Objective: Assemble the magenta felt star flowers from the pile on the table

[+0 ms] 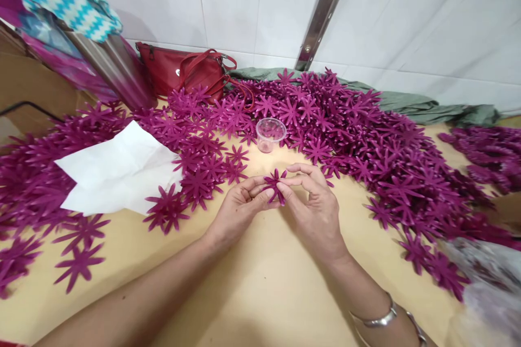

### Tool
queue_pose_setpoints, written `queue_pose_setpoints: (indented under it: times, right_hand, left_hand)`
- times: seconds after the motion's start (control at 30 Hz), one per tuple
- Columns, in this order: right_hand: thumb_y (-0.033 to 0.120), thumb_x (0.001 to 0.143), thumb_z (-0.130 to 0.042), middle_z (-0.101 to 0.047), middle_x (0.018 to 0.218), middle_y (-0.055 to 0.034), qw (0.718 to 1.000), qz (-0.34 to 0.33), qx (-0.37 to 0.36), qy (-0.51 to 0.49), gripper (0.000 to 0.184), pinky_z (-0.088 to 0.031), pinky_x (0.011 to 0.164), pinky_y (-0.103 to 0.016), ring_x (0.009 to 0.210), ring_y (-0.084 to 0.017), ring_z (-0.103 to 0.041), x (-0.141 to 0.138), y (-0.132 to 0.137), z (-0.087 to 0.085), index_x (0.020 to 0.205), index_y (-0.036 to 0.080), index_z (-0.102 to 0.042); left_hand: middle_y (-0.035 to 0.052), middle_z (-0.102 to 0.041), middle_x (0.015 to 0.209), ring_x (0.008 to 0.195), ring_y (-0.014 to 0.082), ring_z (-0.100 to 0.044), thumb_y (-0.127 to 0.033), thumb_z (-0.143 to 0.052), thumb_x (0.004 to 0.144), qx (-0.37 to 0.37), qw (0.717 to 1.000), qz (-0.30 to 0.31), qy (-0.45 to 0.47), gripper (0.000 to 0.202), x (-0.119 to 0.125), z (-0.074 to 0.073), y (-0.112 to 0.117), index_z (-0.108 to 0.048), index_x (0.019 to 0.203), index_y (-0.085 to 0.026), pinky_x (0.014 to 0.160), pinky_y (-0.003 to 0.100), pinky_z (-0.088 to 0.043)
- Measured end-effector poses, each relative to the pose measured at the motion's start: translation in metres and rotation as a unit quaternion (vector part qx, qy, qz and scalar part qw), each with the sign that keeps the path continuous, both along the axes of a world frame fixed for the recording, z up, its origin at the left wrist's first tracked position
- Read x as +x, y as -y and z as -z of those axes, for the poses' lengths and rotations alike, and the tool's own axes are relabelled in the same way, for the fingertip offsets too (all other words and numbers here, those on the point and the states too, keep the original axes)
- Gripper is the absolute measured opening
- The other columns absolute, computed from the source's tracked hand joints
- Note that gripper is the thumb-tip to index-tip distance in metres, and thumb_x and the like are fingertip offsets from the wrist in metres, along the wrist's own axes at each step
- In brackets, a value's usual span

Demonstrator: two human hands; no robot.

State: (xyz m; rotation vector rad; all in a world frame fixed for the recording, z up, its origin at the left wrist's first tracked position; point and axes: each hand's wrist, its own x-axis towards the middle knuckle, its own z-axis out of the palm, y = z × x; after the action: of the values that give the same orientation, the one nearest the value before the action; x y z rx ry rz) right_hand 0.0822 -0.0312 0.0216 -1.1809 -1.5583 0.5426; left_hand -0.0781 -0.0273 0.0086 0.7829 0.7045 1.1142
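Observation:
A small purple flower piece with narrow petals (276, 185) is held up between my two hands over the middle of the table. My left hand (240, 201) pinches it from the left with thumb and fingers. From the right, my right hand (313, 200) has thumb and index finger closed on its petals, the other fingers curled. Just beyond stands a clear plastic cup (271, 134), its contents too small to make out. Loose purple flower pieces (350, 124) of the same kind lie heaped around it, and more (199, 173) lie to the left.
A white sheet (118, 173) lies on the left heap. At the back are a red handbag (163, 68), a steel cylinder under a patterned cloth (67, 0), and green fabric (415, 103) along the tiled wall. A clear plastic bag (488, 282) sits at right on the yellowish table (268, 293).

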Motion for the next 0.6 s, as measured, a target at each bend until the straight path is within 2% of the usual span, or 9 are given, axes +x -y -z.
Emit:
queue_pose_setpoints:
  times: [0.1, 0.2, 0.27, 0.33, 0.4, 0.5, 0.6]
  right_hand:
    - [0.030, 0.093, -0.074, -0.066, 0.115, -0.0075, 0.997, -0.008, -0.048, -0.052, 0.009, -0.047, 0.110, -0.046, 0.118, -0.025, -0.064, 0.001, -0.002, 0.002, 0.086, 0.026, -0.078]
    - [0.035, 0.091, -0.076, -0.068, 0.120, -0.0065, 0.983, -0.024, -0.093, -0.159, 0.012, -0.044, 0.113, -0.046, 0.121, -0.025, -0.064, 0.000, -0.006, 0.007, 0.084, 0.025, -0.076]
    - [0.038, 0.089, -0.079, -0.070, 0.116, -0.0040, 0.959, -0.021, -0.111, -0.260, 0.014, -0.047, 0.110, -0.044, 0.113, -0.022, -0.066, 0.002, -0.011, 0.011, 0.085, 0.025, -0.073]
    - [0.039, 0.085, -0.083, -0.072, 0.102, -0.0006, 0.928, -0.007, -0.124, -0.351, 0.018, -0.052, 0.101, -0.039, 0.098, -0.017, -0.068, 0.006, -0.015, 0.014, 0.085, 0.025, -0.071]
    - [0.039, 0.082, -0.086, -0.071, 0.092, 0.0017, 0.903, 0.002, -0.133, -0.409, 0.022, -0.055, 0.092, -0.034, 0.088, -0.015, -0.068, 0.012, -0.020, 0.015, 0.084, 0.025, -0.069]
    - [0.039, 0.081, -0.086, -0.076, 0.095, 0.0002, 0.880, -0.006, -0.149, -0.451, 0.024, -0.059, 0.091, -0.035, 0.093, -0.018, -0.074, 0.018, -0.025, 0.016, 0.091, 0.026, -0.068]
    - [0.051, 0.087, -0.077, -0.079, 0.106, -0.0047, 0.849, -0.023, -0.185, -0.495, 0.030, -0.061, 0.094, -0.041, 0.105, -0.023, -0.077, 0.018, -0.027, 0.014, 0.098, 0.025, -0.070]
  left_hand:
    - [0.0091, -0.082, 0.105, 0.091, 0.0207, -0.078, -0.037, -0.087, 0.083, 0.009, 1.000, 0.000, -0.009, 0.031, 0.000, -0.002, 0.000, -0.080, 0.105, -0.016, 0.090, 0.037, -0.064]
    - [0.0087, -0.081, 0.105, 0.093, 0.0204, -0.076, -0.039, -0.087, 0.084, 0.009, 1.000, -0.014, -0.016, 0.030, 0.000, -0.004, 0.000, -0.079, 0.102, -0.016, 0.089, 0.035, -0.065]
    - [0.0063, -0.080, 0.099, 0.090, 0.0184, -0.075, -0.038, -0.088, 0.082, 0.003, 0.999, -0.036, -0.008, 0.030, 0.000, -0.004, 0.000, -0.079, 0.099, -0.016, 0.088, 0.034, -0.065]
    - [0.0034, -0.078, 0.092, 0.085, 0.0164, -0.074, -0.038, -0.091, 0.079, -0.006, 0.998, -0.061, 0.003, 0.030, 0.001, -0.004, 0.000, -0.078, 0.095, -0.017, 0.088, 0.035, -0.066]
    - [0.0023, -0.077, 0.089, 0.084, 0.0156, -0.073, -0.038, -0.092, 0.077, -0.011, 0.997, -0.078, 0.008, 0.030, 0.002, -0.003, 0.000, -0.076, 0.092, -0.017, 0.087, 0.035, -0.066]
    - [0.0026, -0.077, 0.095, 0.087, 0.0151, -0.073, -0.037, -0.092, 0.077, -0.011, 0.995, -0.101, 0.014, 0.032, 0.002, 0.000, 0.000, -0.075, 0.096, -0.018, 0.088, 0.032, -0.065]
    - [0.0008, -0.075, 0.097, 0.091, 0.0140, -0.073, -0.034, -0.089, 0.080, -0.015, 0.991, -0.130, 0.034, 0.036, 0.002, 0.004, -0.002, -0.073, 0.109, -0.021, 0.093, 0.032, -0.062]
